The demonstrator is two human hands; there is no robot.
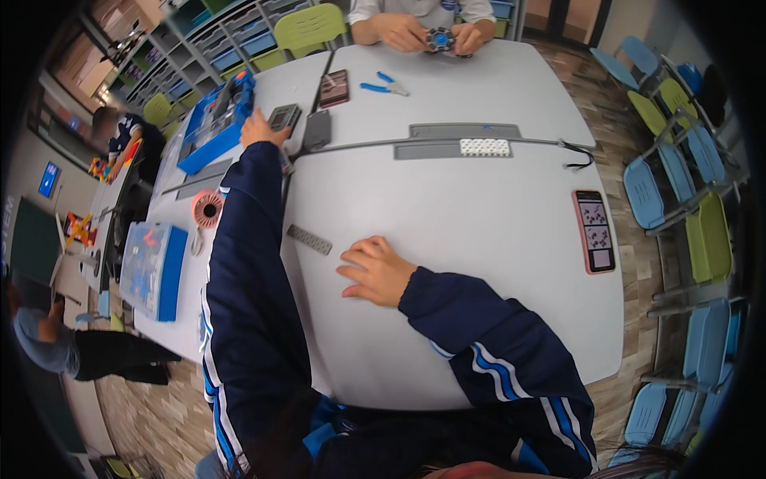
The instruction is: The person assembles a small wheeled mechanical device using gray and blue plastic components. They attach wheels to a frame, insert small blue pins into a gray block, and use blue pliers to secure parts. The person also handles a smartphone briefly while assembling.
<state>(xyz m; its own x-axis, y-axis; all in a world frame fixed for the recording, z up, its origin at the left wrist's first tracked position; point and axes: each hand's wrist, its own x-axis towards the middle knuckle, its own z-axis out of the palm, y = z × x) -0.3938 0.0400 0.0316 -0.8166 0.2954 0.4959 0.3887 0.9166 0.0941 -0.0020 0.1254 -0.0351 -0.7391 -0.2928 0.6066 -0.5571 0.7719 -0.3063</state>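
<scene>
Left hand [259, 128] stretched to far desk [479, 215] edge, fingers hidden, grip unclear, beside blue parts box [215, 124], right hand [375, 271] flat, empty, mid-desk, near grey perforated strip [309, 239]

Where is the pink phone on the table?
In the head view, the pink phone lies flat on the white table, on the person's right side near the edge, well beyond the right hand.

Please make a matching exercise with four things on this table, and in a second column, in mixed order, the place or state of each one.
1. left hand
2. right hand
3. pliers
4. pink phone

a. lies near the table's right edge
b. rests flat on the white table
c. reaches out to the grey part
d. lies before the person opposite

Pairs: 1-c, 2-b, 3-d, 4-a
</scene>
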